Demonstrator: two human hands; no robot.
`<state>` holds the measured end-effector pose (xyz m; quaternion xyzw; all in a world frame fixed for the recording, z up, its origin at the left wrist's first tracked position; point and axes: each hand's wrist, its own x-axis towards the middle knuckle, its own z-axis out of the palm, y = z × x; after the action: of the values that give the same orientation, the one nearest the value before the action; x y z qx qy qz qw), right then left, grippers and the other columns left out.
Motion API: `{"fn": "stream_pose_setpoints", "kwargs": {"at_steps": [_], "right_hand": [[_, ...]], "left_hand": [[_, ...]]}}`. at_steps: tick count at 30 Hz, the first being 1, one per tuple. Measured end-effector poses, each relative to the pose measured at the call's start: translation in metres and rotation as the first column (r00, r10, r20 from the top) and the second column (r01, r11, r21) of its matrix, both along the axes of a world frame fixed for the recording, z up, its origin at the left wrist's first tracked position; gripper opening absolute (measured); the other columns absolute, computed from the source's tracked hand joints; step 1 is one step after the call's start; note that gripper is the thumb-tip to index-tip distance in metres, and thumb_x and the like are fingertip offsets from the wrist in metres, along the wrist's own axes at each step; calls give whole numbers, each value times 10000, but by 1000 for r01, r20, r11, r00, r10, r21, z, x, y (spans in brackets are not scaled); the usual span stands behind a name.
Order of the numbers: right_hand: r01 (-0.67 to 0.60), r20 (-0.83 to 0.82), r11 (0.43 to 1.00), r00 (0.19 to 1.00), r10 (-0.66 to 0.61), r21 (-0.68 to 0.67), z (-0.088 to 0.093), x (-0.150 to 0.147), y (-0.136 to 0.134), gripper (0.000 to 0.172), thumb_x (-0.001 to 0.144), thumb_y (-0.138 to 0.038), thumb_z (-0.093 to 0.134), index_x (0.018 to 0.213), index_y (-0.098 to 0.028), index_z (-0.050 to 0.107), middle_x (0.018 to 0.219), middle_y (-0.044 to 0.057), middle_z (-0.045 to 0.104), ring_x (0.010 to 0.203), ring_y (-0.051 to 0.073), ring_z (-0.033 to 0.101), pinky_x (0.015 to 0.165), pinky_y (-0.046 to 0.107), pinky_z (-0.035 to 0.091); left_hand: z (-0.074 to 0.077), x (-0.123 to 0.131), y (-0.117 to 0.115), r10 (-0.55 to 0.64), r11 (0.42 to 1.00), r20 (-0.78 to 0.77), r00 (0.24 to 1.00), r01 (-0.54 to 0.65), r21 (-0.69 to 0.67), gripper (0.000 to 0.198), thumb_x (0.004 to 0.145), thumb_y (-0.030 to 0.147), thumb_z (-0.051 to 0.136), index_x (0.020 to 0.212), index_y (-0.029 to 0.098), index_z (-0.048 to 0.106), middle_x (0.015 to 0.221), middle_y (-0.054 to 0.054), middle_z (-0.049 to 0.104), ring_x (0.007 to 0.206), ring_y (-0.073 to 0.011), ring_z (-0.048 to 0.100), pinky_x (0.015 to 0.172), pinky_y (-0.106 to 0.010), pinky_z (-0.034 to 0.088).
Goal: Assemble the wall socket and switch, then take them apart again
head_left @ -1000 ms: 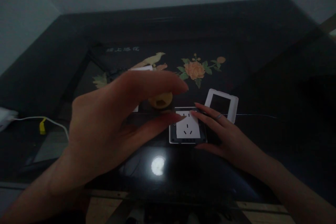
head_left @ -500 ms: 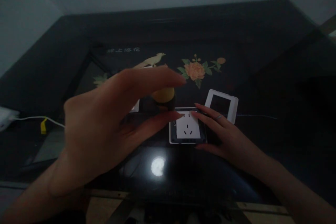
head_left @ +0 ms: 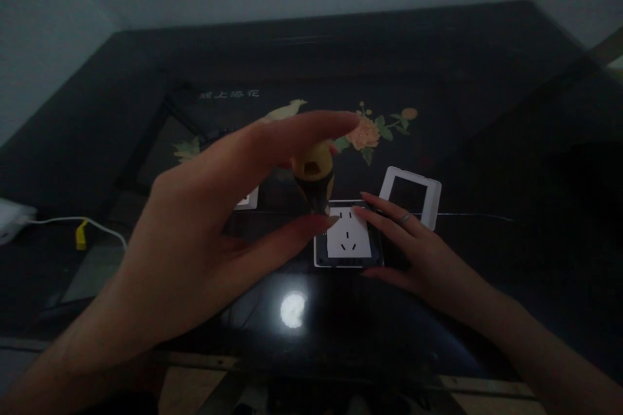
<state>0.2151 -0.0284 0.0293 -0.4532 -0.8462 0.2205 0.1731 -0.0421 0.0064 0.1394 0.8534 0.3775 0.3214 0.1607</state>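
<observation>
My left hand [head_left: 209, 214] is curled around a screwdriver [head_left: 314, 172] with a yellow and black handle. The handle's butt end faces up toward me; its shaft and tip are hidden below. It stands over the upper left edge of a wall socket [head_left: 348, 243] with a white face and dark frame, lying flat on the table. My right hand [head_left: 413, 240], with a ring on one finger, grips the socket's right side, fingertips on its top and the thumb at its lower edge. A white cover frame [head_left: 435, 201] lies just beyond my right fingers.
Behind my left hand, part of another white socket [head_left: 250, 200] shows. A white cable [head_left: 63, 217] with a yellow tag [head_left: 80, 235] runs from a white block [head_left: 14, 219] at the left. The glossy dark table [head_left: 311, 58] bears a printed flower and bird and meets a wall at the back.
My left hand has shifted, its fingers opening slightly around the screwdriver, so more of the handle shows. The handle sits a little further right. My right hand and the socket stay put.
</observation>
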Motion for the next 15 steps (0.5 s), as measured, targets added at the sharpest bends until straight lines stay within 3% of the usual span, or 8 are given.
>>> {"fn": "stream_pose_setpoints", "kwargs": {"at_steps": [3,7,11,13,15], "right_hand": [[-3,-2,1000,1000,3,10,0,0,0,738,806,-226,731,1454,-201,378,1560,181,361,1403,340,410,1079,567,436],[-11,6,1000,1000,11,28,1,-1,0,742,792,-202,744,1445,-175,391,1552,187,371,1399,332,418,1088,548,432],[-19,10,998,1000,18,55,0,-1,0,768,776,-218,766,1444,-173,390,1543,194,383,1387,344,432,1071,548,450],[-24,13,998,1000,24,65,-1,-1,0,782,769,-228,776,1445,-169,386,1542,202,382,1379,354,440,1060,551,460],[-28,14,997,1000,27,69,-1,-1,0,779,772,-231,774,1444,-165,386,1541,206,382,1376,358,443,1060,554,458]], "left_hand": [[3,-2,-1,0,1000,-9,1000,0,-31,616,851,145,646,1403,363,483,1337,63,627,1196,-251,638,1024,-414,565],[5,-3,-3,-3,994,-23,1000,0,-110,553,877,194,637,1373,405,511,1227,61,692,1042,-231,716,911,-378,625],[3,-4,1,33,999,-8,999,-33,-7,404,846,312,722,1238,356,636,1141,41,714,979,-218,715,907,-349,605],[3,-3,1,-15,1000,-3,1000,15,-6,474,853,302,715,1310,312,592,1214,18,691,1059,-221,690,948,-340,580],[1,0,-2,-36,993,-5,999,35,-111,578,880,276,680,1421,324,482,1280,15,668,1134,-224,669,976,-328,563]]}}
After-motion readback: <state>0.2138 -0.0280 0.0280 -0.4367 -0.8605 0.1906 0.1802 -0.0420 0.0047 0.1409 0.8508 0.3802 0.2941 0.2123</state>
